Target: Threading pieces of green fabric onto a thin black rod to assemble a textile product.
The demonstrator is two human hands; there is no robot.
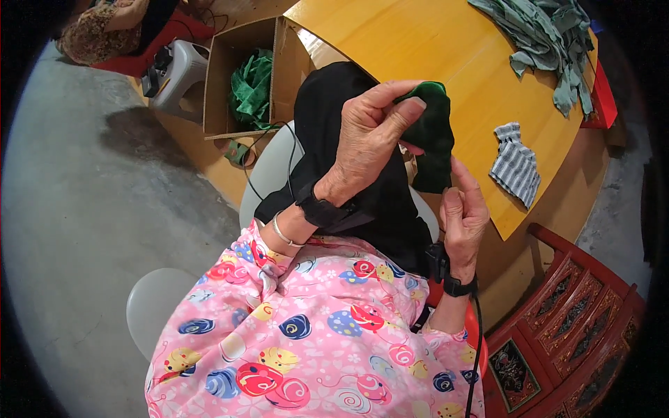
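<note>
Together, the left hand (366,136) and right hand (465,216) hold up a dark green piece of soft cloth (435,143) before a yellow wooden table (446,49): the left pinches its top edge between thumb and fingers, the right its lower corner. On the table lies a grey-and-white striped cloth (516,166); farther off, a heap of crumpled grey-green fabric (542,35).

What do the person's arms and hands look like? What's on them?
The left hand and right hand are bare. The pink sleeves have colourful shapes. Black straps circle both wrists. On the left there's also a silvery bangle; on the right, a black cable hangs down.
</note>
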